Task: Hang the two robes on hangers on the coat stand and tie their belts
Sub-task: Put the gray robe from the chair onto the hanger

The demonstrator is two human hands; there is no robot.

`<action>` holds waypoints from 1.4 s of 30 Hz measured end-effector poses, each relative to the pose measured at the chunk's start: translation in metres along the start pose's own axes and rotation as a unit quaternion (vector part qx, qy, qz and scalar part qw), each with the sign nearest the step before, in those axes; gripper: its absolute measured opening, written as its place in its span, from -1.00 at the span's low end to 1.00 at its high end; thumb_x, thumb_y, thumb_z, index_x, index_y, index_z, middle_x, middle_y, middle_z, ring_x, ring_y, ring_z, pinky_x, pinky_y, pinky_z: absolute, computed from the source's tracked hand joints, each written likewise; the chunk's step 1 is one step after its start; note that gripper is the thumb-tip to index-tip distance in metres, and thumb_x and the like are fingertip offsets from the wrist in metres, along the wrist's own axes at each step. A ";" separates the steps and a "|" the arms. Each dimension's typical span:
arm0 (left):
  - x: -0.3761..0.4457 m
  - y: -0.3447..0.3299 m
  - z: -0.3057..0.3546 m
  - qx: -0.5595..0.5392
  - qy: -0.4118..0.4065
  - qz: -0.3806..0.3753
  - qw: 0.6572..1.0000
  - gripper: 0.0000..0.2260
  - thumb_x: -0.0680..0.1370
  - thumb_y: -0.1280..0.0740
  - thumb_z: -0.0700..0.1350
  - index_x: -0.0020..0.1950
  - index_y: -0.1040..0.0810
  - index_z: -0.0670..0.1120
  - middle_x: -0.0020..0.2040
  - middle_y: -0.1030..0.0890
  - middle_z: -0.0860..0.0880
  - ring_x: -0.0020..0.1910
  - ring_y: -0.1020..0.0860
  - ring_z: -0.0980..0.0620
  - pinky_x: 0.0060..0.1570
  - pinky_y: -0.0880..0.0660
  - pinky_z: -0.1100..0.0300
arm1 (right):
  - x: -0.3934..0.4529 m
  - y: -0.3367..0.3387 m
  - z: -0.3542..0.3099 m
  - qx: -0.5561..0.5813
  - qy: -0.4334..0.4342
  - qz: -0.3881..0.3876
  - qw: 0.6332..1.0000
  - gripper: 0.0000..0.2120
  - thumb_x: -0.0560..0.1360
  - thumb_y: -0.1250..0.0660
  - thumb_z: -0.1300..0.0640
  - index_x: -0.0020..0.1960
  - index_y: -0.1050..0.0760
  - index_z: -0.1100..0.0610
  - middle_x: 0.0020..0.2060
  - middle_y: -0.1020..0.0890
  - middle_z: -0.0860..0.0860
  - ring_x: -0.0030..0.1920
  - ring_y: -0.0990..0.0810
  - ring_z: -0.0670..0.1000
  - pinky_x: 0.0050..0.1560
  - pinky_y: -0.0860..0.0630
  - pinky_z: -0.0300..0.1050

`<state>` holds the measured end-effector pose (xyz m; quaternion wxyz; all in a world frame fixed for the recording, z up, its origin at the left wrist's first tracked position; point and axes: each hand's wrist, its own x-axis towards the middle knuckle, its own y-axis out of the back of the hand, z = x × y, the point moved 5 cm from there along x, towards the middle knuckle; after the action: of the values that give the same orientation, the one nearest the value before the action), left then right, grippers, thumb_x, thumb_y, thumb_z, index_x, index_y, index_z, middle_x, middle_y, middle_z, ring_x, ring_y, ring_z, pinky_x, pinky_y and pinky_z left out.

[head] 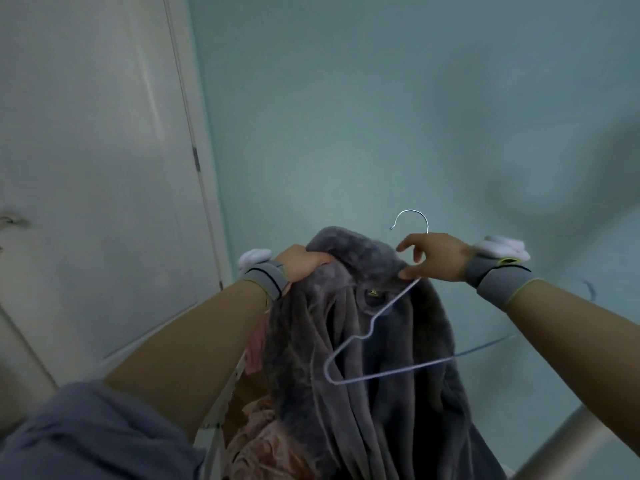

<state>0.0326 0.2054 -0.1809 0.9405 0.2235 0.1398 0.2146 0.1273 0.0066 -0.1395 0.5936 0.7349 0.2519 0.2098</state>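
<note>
I hold a grey plush robe (363,358) up in front of a pale blue wall. My left hand (303,263) grips the robe's collar at its upper left. My right hand (436,256) pinches the neck of a thin wire hanger (363,336) just below its hook, at the collar's right side. The hanger's triangle hangs tilted down to the left in front of the robe's inside, below a small dark neck label. A pink robe (263,441) lies bunched low down, partly hidden behind the grey one. The coat stand is not in view.
A white door (90,174) with its frame stands at the left. A pale rail or bar (568,448) crosses the bottom right corner. A white edge of a basket or frame (221,403) shows beside the pink robe.
</note>
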 end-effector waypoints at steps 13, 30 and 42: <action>-0.021 -0.014 0.021 0.133 -0.079 -0.094 0.983 -0.65 0.56 -0.26 -0.01 0.30 -0.47 -0.13 0.21 -0.55 -0.11 0.18 -0.51 -0.08 0.17 -0.36 0.22 | 0.013 0.000 -0.009 -0.049 -0.054 0.092 0.993 -0.48 0.52 -0.27 -0.01 0.42 -0.23 0.06 0.34 -0.42 0.15 0.29 -0.44 0.23 0.21 -0.41 0.04; -0.022 -0.033 -0.011 0.249 -0.124 -0.166 0.946 -0.70 0.51 -0.35 -0.02 0.13 -0.58 -0.18 0.11 -0.62 -0.17 0.09 -0.57 -0.10 0.15 -0.42 0.20 | 0.015 -0.021 -0.029 0.130 -0.010 0.097 0.987 -0.82 0.39 -0.21 0.33 -0.07 -0.51 0.15 0.01 -0.62 0.19 0.07 -0.54 0.19 -0.01 -0.42 -0.08; -0.016 -0.050 -0.009 0.312 -0.204 0.034 0.927 -0.36 0.29 -0.48 0.21 0.15 -0.36 -0.16 0.05 -0.42 -0.05 0.02 -0.41 -0.02 0.13 -0.43 0.03 | 0.010 0.013 -0.026 0.153 0.064 0.035 0.986 -0.74 0.33 -0.31 0.34 -0.12 -0.42 0.02 -0.39 -0.47 -0.12 -0.35 -0.40 -0.12 -0.37 -0.30 -0.26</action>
<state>0.0329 0.1605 -0.2102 0.8238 0.5490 -0.0033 0.1414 0.1206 0.0305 -0.1217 0.4494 0.8103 0.2924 0.2364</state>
